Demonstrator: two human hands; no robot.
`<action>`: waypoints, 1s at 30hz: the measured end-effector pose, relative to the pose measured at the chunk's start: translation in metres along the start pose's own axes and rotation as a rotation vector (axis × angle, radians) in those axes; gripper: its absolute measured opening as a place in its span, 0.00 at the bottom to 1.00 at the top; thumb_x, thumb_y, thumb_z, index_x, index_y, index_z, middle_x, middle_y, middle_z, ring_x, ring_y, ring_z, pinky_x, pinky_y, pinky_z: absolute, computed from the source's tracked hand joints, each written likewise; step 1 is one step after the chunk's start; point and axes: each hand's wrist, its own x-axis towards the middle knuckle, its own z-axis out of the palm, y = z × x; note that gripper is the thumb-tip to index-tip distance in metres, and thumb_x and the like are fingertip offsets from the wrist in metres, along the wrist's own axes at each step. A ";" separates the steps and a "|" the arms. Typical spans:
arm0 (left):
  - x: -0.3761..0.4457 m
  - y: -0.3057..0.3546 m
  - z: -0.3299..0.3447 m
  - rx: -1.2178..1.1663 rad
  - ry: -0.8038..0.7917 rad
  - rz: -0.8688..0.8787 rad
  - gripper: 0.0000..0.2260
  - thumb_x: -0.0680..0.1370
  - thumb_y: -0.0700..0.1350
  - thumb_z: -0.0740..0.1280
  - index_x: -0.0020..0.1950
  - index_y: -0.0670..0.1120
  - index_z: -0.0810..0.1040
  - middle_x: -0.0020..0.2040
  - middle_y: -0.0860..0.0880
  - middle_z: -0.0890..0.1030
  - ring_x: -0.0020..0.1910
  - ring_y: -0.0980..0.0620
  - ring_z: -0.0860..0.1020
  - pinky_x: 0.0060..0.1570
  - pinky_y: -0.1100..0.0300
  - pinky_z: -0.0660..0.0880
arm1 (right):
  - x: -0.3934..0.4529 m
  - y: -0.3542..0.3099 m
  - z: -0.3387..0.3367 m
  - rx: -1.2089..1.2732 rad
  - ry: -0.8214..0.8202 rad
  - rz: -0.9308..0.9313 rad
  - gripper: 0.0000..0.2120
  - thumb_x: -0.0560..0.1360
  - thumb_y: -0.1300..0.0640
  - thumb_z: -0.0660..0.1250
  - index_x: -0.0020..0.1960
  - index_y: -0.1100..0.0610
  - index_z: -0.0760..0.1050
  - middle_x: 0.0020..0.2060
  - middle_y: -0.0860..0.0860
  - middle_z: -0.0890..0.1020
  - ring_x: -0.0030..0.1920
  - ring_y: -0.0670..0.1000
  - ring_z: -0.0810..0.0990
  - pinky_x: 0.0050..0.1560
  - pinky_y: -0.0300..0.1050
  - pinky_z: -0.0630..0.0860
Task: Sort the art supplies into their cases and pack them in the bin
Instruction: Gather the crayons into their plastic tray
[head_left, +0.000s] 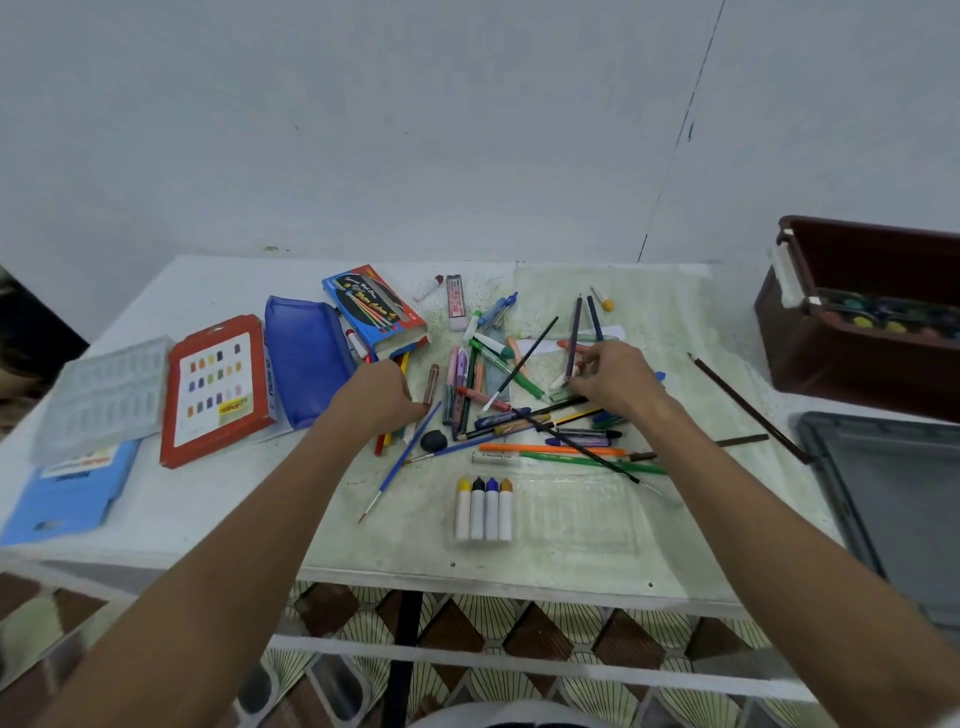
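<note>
Both hands are down in the pile (519, 405) mid-counter (208, 525): my right hand (613, 382) pinches a purple pencil (574, 338), left hand (387, 392) curled round some pencils, I think. Four paint tubes (484, 506) sit in the clear tray (576, 519) nearest me, bin (831, 358) far right.

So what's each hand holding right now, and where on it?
The right hand pinches a purple pencil near its lower end, tip pointing away. The left hand rests curled on the pile of pencils; whether it has a grip on anything cannot be told.

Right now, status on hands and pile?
Left hand reaching into loose pile, grip unclear. Right hand pinching white paint stick. Four sticks trayed. Nothing blocking.
</note>
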 end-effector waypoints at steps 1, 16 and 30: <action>-0.001 0.000 0.001 -0.029 0.002 -0.003 0.12 0.73 0.51 0.71 0.37 0.43 0.78 0.37 0.41 0.80 0.33 0.48 0.75 0.37 0.52 0.79 | 0.001 0.000 0.000 -0.004 -0.005 0.012 0.04 0.70 0.56 0.71 0.42 0.57 0.79 0.36 0.51 0.80 0.40 0.52 0.79 0.41 0.44 0.76; -0.010 0.008 0.001 -0.280 0.095 0.052 0.07 0.74 0.45 0.70 0.47 0.44 0.83 0.39 0.54 0.80 0.38 0.58 0.77 0.34 0.67 0.72 | 0.004 0.001 -0.012 0.197 -0.160 -0.067 0.06 0.69 0.62 0.75 0.46 0.63 0.83 0.34 0.48 0.80 0.35 0.44 0.77 0.37 0.38 0.76; -0.097 0.041 0.016 -0.690 0.229 0.358 0.03 0.72 0.42 0.74 0.45 0.47 0.83 0.37 0.54 0.84 0.36 0.58 0.82 0.40 0.66 0.79 | -0.103 -0.021 -0.022 0.616 -0.253 -0.110 0.10 0.74 0.56 0.72 0.54 0.55 0.82 0.39 0.51 0.85 0.38 0.48 0.82 0.44 0.46 0.82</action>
